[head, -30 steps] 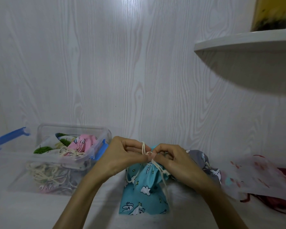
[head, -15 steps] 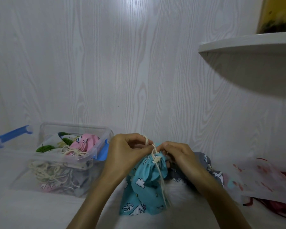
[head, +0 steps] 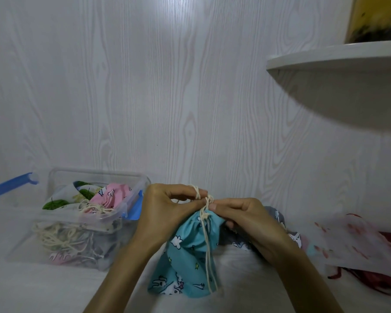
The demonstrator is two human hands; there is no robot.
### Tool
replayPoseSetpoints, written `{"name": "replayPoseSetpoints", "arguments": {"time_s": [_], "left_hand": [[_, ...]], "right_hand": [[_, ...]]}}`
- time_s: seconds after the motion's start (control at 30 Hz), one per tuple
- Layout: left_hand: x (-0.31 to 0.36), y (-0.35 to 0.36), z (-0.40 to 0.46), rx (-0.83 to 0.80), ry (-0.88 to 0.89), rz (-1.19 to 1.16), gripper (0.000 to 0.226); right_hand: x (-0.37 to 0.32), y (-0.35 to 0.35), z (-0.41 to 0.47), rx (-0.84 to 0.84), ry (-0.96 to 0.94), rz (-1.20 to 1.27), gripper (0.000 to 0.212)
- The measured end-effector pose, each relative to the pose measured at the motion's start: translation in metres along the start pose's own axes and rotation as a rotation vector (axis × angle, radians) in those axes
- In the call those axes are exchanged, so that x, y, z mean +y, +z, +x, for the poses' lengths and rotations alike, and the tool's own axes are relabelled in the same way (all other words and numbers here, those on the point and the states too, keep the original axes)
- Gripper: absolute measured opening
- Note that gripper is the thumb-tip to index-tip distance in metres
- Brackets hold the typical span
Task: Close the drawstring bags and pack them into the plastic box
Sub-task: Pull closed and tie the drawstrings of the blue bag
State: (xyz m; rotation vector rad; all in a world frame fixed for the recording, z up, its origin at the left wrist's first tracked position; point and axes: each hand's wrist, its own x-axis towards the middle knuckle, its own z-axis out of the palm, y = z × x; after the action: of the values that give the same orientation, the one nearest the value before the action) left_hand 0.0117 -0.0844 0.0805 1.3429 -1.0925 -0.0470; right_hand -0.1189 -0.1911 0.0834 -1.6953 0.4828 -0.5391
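At the lower centre of the frame the blue drawstring bag (head: 190, 256) stands just below both hands. The left hand (head: 167, 213) and the right hand (head: 242, 220) pinch its cream cord (head: 204, 204) above the gathered neck. The plastic box (head: 81, 218) sits at the left, near the left hand.

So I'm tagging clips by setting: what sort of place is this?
Probably a room in a home, not a workshop: a white wood-grain panelled wall, a white curved corner shelf, and a clear plastic storage box of cloth bags beside the hands.
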Motion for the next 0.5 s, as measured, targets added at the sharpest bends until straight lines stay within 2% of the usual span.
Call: {"name": "replayPoseSetpoints", "arguments": {"time_s": [0.1,0.27,0.33,0.4,0.47,0.5], "left_hand": [[0.0001,-0.0014,0.0001,0.010,0.034,0.038,0.016],[0.0020,-0.0005,-0.0010,-0.013,0.089,0.076,0.021],[0.0031,-0.0014,-0.0009,-0.047,0.066,0.039,0.019],[0.0052,-0.0022,-0.0002,-0.106,0.004,-0.045,0.017],[0.0051,-0.0015,0.0008,-0.140,-0.045,-0.116,0.016],[0.0042,-0.0003,0.0010,-0.142,-0.058,-0.132,0.016]], "right_hand": [[-0.0030,-0.0020,-0.0003,0.041,-0.016,0.002,0.018],[-0.0059,-0.0060,-0.0033,0.004,-0.072,-0.034,0.022],[-0.0058,-0.0061,-0.0037,0.057,-0.120,-0.032,0.017],[-0.0045,-0.0035,-0.0030,0.249,-0.261,-0.176,0.007],[0.0004,-0.0045,-0.0011,0.516,-0.426,-0.556,0.007],[0.0027,-0.0043,0.0007,0.596,-0.480,-0.745,0.009]]}}
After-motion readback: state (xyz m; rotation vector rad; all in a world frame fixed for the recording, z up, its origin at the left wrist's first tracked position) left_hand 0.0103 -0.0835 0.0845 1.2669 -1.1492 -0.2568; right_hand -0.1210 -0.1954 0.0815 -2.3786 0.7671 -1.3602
